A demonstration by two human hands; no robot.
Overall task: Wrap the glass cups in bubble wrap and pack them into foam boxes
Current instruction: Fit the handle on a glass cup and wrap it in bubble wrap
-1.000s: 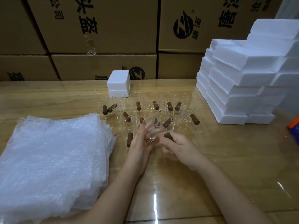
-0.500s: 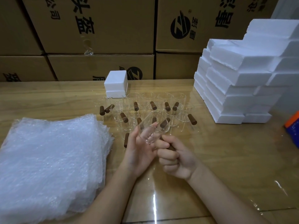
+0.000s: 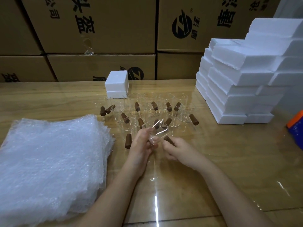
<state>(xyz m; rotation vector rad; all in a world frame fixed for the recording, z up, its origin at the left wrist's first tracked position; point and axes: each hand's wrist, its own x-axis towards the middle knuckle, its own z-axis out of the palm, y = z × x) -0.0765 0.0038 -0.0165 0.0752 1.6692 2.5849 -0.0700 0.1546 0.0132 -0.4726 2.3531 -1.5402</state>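
A clear glass cup (image 3: 157, 133) with a brown wooden handle is tilted on its side above the table, between both hands. My left hand (image 3: 141, 144) cradles its glass body, fingers curled around it. My right hand (image 3: 177, 150) grips the brown handle (image 3: 168, 139). Behind them, several more glass cups with wooden handles (image 3: 152, 108) stand on the wooden table (image 3: 229, 153). A thick stack of bubble wrap sheets (image 3: 52, 164) lies at the left. White foam boxes (image 3: 242, 82) are stacked at the right.
One small closed foam box (image 3: 116, 86) stands behind the cups. Cardboard cartons (image 3: 98, 30) form a wall along the table's far edge. An orange and blue object (image 3: 296, 126) lies at the right edge.
The held cup has been turned between my hands. My right hand shifted slightly right and lower on the handle, and my left hand closed more around the glass body.
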